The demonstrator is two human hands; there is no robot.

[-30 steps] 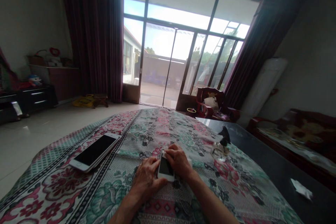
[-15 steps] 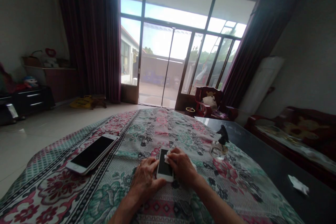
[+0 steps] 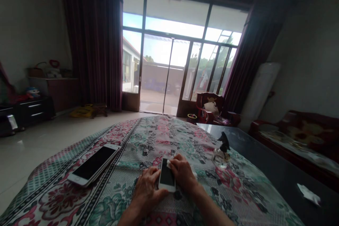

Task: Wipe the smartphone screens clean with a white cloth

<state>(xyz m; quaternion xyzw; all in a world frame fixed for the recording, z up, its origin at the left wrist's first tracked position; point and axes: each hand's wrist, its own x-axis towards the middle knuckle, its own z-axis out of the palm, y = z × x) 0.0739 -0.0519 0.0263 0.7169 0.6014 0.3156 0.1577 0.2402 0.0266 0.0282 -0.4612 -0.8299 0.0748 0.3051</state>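
A white smartphone [image 3: 167, 177] with a dark screen lies on the flowered tablecloth [image 3: 156, 139]. My left hand [image 3: 148, 187] grips its left side, with the thumb along the bottom edge. Against the upper right of the screen, my right hand [image 3: 182, 173] presses a small white tissue [image 3: 168, 164], pinched in the fingers and mostly hidden. To the left are larger white phones [image 3: 94, 165], apparently two stacked, the upper one screen up. A clear spray bottle [image 3: 220, 157] with a black trigger head stands to the right of my hands.
A crumpled white tissue [image 3: 309, 194] rests on the dark tabletop [image 3: 254, 152] at the right. Beyond the table are a red wooden chair [image 3: 209, 107], a sofa [image 3: 304, 130], and glass doors [image 3: 161, 74] between dark curtains [image 3: 92, 42].
The camera has tilted up a little, so everything sits lower in view. My right hand with the tissue is slightly higher on the phone's screen. My left hand keeps its hold.
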